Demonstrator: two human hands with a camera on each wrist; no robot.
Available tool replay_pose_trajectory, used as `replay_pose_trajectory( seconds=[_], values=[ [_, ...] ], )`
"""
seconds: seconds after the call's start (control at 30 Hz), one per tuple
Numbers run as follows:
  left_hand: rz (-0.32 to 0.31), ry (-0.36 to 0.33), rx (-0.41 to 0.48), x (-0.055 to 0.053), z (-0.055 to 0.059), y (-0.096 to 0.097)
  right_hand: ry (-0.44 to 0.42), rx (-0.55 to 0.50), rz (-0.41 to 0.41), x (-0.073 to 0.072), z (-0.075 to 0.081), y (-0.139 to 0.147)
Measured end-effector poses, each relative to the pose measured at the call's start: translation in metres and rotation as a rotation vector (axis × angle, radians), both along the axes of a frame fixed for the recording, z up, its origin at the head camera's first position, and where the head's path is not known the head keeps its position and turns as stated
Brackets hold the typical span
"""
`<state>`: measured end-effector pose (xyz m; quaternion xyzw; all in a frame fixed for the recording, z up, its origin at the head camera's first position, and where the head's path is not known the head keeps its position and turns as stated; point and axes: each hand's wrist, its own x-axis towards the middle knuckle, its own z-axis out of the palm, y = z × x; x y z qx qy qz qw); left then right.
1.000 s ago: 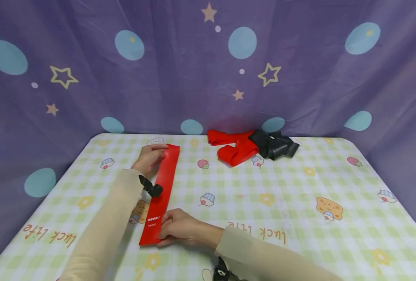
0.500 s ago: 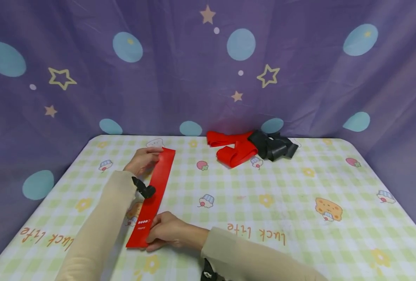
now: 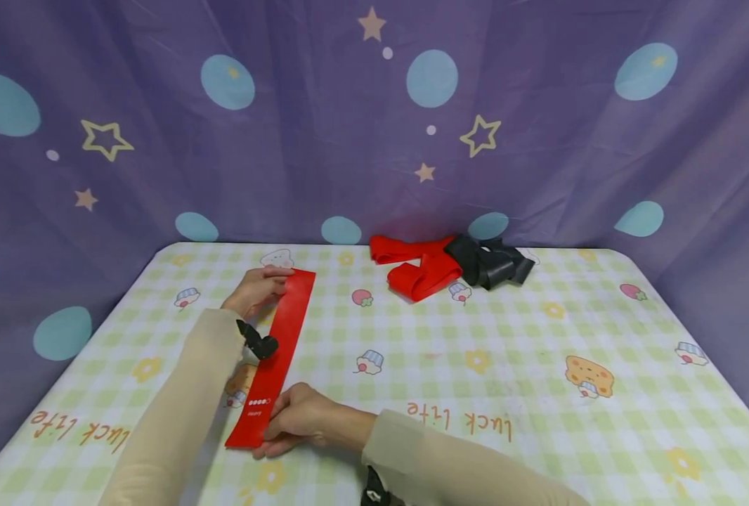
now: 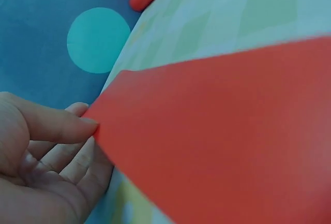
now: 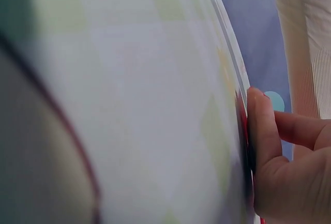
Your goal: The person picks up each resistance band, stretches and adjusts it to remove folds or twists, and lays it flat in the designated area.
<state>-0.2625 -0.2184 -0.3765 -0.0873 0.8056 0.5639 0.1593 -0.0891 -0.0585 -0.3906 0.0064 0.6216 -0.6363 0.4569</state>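
Note:
A flat red resistance band (image 3: 284,330) with white dots and small lettering near its close end lies lengthwise on the left half of the table. My left hand (image 3: 254,289) pinches the far end at its left corner; the left wrist view shows thumb and fingers on that corner of the band (image 4: 207,131). At the close end my right hand (image 3: 298,419) grips the band's right edge between thumb and fingers. Both sleeves are light, and a black wrist mount on the left arm covers part of the band's middle in the head view.
At the back of the table lie a crumpled red band (image 3: 426,274) and a black band (image 3: 491,261), side by side and touching. A checked tablecloth (image 3: 444,337) covers the table, and a purple curtain (image 3: 324,140) hangs right behind its far edge.
Both hands have shifted the red band left and slightly closer, mostly in the first half second. The grip at each end stays the same. The bands at the back have not moved.

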Motion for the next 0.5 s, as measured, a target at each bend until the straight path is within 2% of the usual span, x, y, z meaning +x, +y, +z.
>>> replay_pose_trajectory(
  seconds=[0.3,0.5],
  values=[
    [-0.072,-0.023,-0.065,0.004,0.003,-0.009,0.007,-0.003,0.095,0.005,0.000,0.000],
    [-0.142,0.004,-0.141,0.008,0.004,-0.014,-0.003,0.008,0.163,0.010,0.000,-0.003]
  ],
)
